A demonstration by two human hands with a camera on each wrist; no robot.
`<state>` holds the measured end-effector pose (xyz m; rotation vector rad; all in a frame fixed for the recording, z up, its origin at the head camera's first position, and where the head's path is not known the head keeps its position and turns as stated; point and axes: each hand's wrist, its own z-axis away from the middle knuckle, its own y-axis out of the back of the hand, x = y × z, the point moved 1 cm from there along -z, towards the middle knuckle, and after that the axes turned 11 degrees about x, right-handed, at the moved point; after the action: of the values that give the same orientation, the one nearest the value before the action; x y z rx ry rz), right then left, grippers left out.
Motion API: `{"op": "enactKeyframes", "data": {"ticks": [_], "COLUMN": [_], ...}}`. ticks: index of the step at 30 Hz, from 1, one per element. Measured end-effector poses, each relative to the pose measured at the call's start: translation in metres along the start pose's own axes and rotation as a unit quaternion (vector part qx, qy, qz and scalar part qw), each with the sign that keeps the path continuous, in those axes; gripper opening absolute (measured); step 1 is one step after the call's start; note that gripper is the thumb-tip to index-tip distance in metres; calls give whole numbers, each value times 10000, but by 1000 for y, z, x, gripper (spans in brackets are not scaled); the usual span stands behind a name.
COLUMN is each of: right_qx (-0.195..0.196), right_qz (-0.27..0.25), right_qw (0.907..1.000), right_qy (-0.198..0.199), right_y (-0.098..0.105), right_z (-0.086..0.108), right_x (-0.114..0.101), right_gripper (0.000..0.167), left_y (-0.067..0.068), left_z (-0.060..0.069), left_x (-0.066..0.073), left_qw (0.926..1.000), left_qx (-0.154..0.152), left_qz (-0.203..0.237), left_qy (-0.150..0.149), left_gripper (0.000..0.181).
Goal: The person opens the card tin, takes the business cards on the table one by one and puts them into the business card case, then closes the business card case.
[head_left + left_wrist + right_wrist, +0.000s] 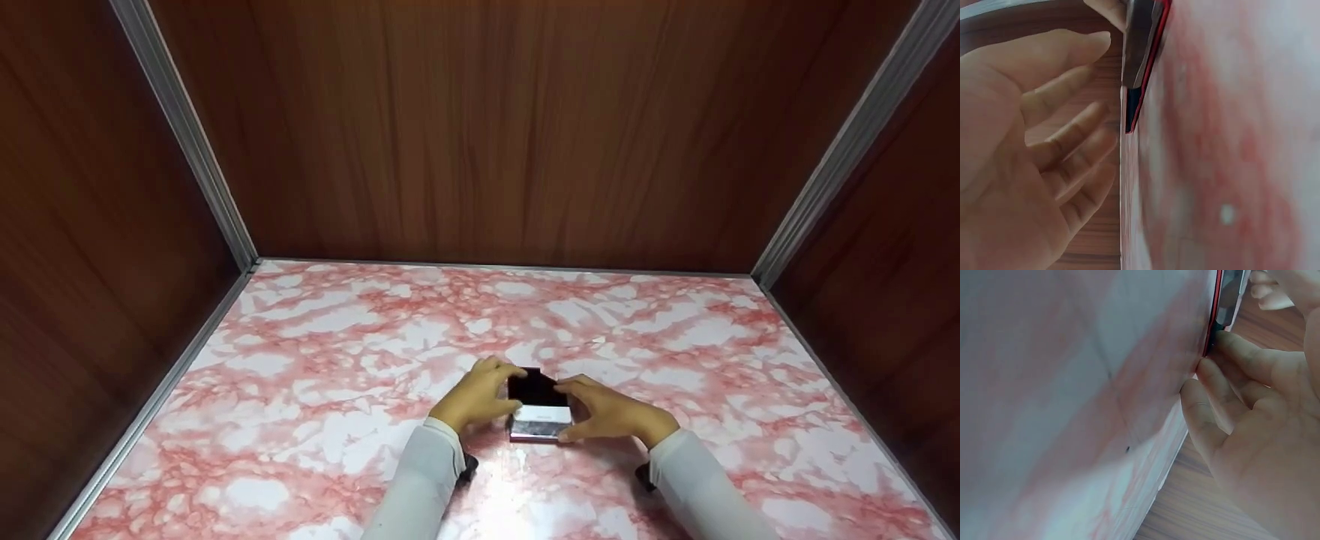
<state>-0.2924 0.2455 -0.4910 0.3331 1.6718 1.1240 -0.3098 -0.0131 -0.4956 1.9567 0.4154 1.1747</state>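
A flat black piece with a red edge (536,386) lies on the table, and a white, glossy-fronted small box (541,420) sits on its near part. The exact kind of either is not clear. My left hand (480,394) is at the left side; in the left wrist view its thumb and fingers (1081,126) are spread loosely, with a gap to the red-edged piece (1133,109). On the right side, my right hand (604,409) holds the piece with curled fingers. The right wrist view has its fingertips (1221,340) at the piece's dark corner (1211,340).
The table (322,375) has a red-and-white marbled top. Brown wood-grain panels (480,135) stand behind it and at both sides, with metal posts (187,135) at the back corners. Light glares off the tabletop near the front middle.
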Motion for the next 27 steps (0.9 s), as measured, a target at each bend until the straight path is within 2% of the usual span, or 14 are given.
{"op": "enactKeyframes", "data": {"ticks": [6, 17, 21, 27], "right_qx": [4, -8, 5, 42], "right_qz": [-15, -13, -18, -32], "right_qw": [10000, 10000, 9999, 9998], "right_qy": [47, 74, 135, 169], "right_y": [0, 0, 1, -1], "right_z": [0, -1, -1, -1], "right_x": [0, 1, 1, 2], "right_gripper": [88, 87, 87, 88], "left_y": [2, 5, 5, 5], "left_z": [-7, -26, -31, -34], "left_x": [-3, -5, -6, -4], "left_qw": [9994, 9957, 9934, 9916], "left_qx": [-105, -491, -648, -623], "left_qz": [-154, -518, -783, -1110], "left_qy": [288, 585, 523, 230], "left_gripper": [60, 60, 58, 48]}}
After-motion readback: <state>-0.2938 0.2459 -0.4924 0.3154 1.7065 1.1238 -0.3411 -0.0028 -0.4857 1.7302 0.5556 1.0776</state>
